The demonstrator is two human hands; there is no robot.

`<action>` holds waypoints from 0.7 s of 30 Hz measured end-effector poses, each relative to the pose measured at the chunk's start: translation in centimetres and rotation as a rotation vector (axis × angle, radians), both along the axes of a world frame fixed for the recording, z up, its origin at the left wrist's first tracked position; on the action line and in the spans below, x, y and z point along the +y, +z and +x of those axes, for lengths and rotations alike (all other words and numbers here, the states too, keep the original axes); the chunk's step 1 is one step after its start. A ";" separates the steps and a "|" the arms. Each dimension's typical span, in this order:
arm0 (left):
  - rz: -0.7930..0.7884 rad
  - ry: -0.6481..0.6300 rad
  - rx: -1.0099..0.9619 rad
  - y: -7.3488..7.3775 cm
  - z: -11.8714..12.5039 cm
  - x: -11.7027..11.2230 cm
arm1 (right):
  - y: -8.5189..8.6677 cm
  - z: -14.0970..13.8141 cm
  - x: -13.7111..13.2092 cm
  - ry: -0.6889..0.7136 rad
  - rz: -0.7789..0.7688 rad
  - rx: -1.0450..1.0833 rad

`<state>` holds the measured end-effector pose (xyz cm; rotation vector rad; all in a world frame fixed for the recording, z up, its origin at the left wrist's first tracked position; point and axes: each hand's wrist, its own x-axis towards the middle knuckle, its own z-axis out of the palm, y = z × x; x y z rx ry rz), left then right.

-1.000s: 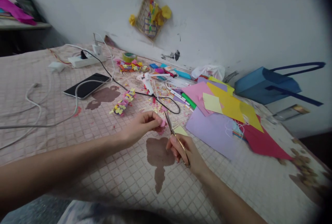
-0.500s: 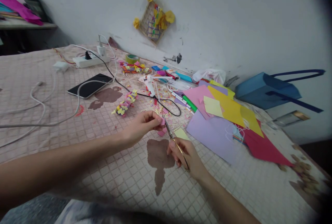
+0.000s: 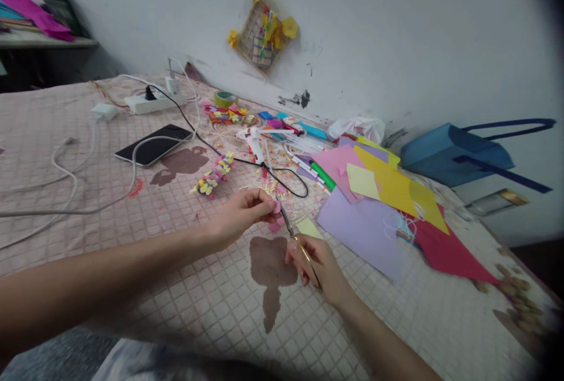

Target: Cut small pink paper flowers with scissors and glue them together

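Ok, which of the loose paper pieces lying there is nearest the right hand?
The small pale yellow-green scrap, just beyond the right hand and beside the scissors. The large lavender sheet next to it is much bigger and lies farther off.

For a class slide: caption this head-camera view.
Left hand pinches pink paper as right hand holds gold-handled scissors beside coloured paper.

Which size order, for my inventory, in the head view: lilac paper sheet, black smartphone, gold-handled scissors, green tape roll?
Lilac paper sheet
Black smartphone, gold-handled scissors: too alike to rank, scissors nearer
Green tape roll
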<state>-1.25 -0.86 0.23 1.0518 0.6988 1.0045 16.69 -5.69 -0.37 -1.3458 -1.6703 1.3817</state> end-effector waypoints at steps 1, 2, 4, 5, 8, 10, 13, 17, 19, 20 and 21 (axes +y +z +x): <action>0.000 -0.002 -0.002 0.0 0.0 0.0 | 0.0 0.0 0.0 -0.001 -0.002 -0.002; 0.001 -0.003 -0.005 0.0 0.0 0.0 | -0.1 0.0 0.0 -0.003 -0.005 -0.004; 0.000 -0.002 -0.011 -0.1 0.0 0.0 | -0.1 0.0 0.1 -0.007 -0.010 -0.010; -0.002 0.000 -0.012 -0.1 0.0 0.0 | -0.2 0.0 0.1 -0.008 -0.011 -0.011; -0.010 0.006 -0.002 0.0 0.0 0.0 | -0.1 0.1 0.1 -0.010 -0.004 -0.017; -0.012 0.008 0.003 0.0 0.0 0.0 | -0.1 0.0 0.0 -0.011 -0.002 -0.021; -0.014 0.009 0.003 0.0 0.0 0.1 | -0.1 0.1 0.0 -0.011 0.005 -0.029; -0.012 0.005 0.002 0.0 0.0 0.1 | -0.1 0.1 0.1 -0.011 0.004 -0.044; -0.009 0.001 -0.003 0.0 0.0 0.1 | -0.1 0.1 0.1 -0.008 0.003 -0.054; -0.009 0.000 -0.006 0.0 0.0 0.1 | -0.1 0.1 0.1 -0.006 0.009 -0.059; -0.008 0.001 -0.007 0.0 0.0 0.1 | -0.1 0.1 0.1 -0.002 0.017 -0.064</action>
